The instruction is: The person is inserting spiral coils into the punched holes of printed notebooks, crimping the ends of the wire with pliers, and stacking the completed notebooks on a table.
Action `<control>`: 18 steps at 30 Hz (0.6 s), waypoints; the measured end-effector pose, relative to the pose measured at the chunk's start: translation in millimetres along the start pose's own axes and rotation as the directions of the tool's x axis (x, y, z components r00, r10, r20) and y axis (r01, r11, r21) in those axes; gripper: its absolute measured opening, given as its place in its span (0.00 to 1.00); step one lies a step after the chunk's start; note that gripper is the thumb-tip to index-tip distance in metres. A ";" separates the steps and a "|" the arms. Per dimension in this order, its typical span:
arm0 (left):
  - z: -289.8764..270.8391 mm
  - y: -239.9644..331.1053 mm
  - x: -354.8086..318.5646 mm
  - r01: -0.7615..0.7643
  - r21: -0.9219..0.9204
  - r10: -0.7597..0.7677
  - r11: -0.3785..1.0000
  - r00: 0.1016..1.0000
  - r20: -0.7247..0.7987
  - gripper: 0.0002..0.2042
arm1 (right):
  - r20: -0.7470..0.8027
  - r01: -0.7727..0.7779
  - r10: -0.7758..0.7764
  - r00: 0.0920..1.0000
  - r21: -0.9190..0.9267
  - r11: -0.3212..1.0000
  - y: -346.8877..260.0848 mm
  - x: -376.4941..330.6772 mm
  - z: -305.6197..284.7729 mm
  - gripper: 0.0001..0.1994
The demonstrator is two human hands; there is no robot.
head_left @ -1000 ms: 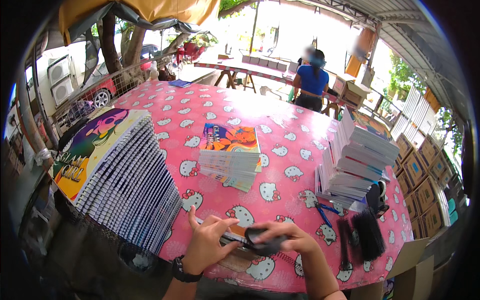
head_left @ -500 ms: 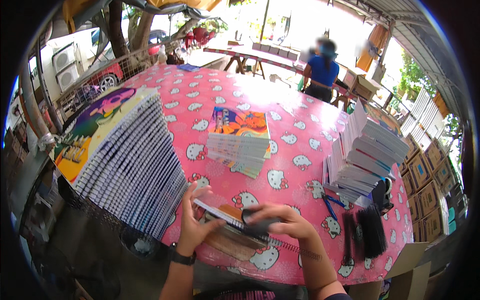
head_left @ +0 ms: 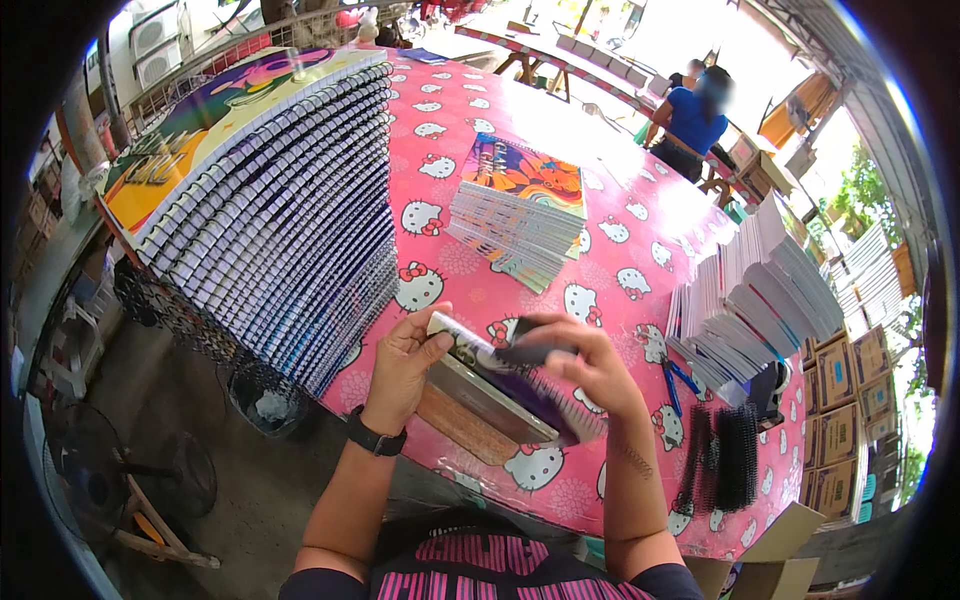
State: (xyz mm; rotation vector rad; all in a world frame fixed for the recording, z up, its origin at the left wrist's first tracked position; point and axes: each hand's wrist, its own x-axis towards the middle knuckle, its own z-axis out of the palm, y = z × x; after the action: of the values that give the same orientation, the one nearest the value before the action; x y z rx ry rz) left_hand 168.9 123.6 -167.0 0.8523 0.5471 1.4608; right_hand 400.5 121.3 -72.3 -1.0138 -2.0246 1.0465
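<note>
My left hand (head_left: 400, 365), with a dark watch on its wrist, pinches the upper left corner of a book (head_left: 530, 388) tilted on its edge. In my right hand (head_left: 590, 362) is a smooth black object (head_left: 535, 353), its kind unclear, held against the book's spine side. A thin dark wire coil (head_left: 632, 462) sticks out past the book's lower right end, across my right forearm. Under the book lies a metal-faced bar (head_left: 490, 402) on a wooden block (head_left: 465, 428).
Tall stacked spiral-bound books (head_left: 290, 200) stand at left; a smaller pile of books (head_left: 515, 225) lies ahead. To the right are unbound book blocks (head_left: 755, 300), blue-handled pliers (head_left: 674, 385) and black coils (head_left: 722, 455). Cartons (head_left: 835, 400) rise beyond the pink table (head_left: 440, 205). A person in blue (head_left: 690, 125) stands far off.
The view has shifted, so the table things sit higher and farther right. The book has tilted up more, its dark cover showing, and my right hand has moved along its spine side.
</note>
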 end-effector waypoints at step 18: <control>6.6 -9.1 -11.4 -0.038 0.055 0.042 0.998 0.997 -0.066 0.17 | -0.050 0.046 -0.025 0.998 0.476 0.878 13.4 0.2 10.1 0.20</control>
State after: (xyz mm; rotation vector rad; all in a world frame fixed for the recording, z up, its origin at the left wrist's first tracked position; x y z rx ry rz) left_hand 178.9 112.1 -172.0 0.8628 0.6249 1.5215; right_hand 396.8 123.0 -88.7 -0.7234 -1.6190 1.4019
